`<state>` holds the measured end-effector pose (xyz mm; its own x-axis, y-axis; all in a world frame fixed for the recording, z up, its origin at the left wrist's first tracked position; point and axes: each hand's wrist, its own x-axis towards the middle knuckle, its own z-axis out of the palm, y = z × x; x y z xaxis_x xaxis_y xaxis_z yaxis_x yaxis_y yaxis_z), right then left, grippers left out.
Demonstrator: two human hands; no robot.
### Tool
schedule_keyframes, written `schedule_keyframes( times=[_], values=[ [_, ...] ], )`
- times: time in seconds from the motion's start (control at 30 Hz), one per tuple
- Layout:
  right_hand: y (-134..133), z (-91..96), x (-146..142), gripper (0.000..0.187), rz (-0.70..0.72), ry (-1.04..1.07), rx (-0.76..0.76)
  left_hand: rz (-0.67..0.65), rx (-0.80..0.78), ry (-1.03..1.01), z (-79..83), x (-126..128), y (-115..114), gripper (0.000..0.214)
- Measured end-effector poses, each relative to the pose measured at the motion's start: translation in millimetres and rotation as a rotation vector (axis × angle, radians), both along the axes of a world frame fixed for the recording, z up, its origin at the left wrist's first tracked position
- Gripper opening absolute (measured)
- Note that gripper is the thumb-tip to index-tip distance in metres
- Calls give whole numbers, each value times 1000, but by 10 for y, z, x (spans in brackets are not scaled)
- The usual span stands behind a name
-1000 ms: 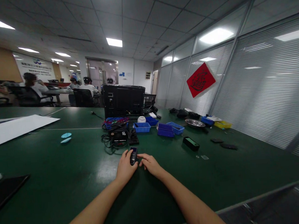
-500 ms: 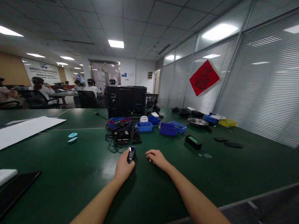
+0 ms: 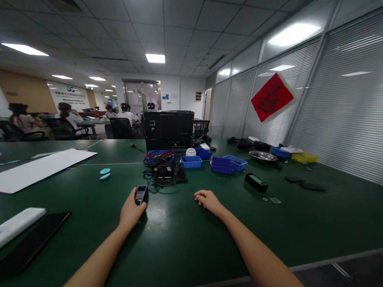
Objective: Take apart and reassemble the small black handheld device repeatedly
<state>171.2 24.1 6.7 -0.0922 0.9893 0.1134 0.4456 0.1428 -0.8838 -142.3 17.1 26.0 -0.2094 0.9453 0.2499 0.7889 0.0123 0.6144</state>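
Note:
My left hand (image 3: 133, 210) is wrapped round a small black handheld device (image 3: 141, 195) with a little screen and buttons, just above the green table (image 3: 185, 248). The screen faces up, and fingers hide part of the casing. To the right, my right hand (image 3: 209, 201) rests on the tabletop with its fingers curled loosely together; nothing shows in them. A black box with a green inside or top (image 3: 256, 182) lies beyond it on the right. Ahead of both hands, a black unit with tangled cables (image 3: 163, 172) sits on the table.
Blue bins (image 3: 191, 161), a white ball (image 3: 190, 152) and a black monitor (image 3: 169, 128) stand toward the back. On the right are a metal pan (image 3: 263, 156) and a yellow tray (image 3: 304, 158). White board (image 3: 44, 170) and a black panel (image 3: 32, 244) lie left. People sit behind.
My left hand has moved left, carrying the handheld device away from my right hand. The view has turned slightly left; my right hand keeps its curled pose on the table.

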Motion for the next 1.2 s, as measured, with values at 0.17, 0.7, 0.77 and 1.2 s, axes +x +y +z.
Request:
schedule_keyframes(
  times=[0.17,0.7,0.77,1.2],
  values=[
    [11,12,2,23,3,0,-2,122,-98,77,110,-393,4,64],
    [23,131,130,24,-299,328,88,308,-30,-2,42,-934,223,75],
    [23,144,169,25,-340,370,85,314,-38,-16,41,-933,222,72],
    [63,81,233,21,-425,319,83,496,74,-68,11,-982,206,71]
  ],
)
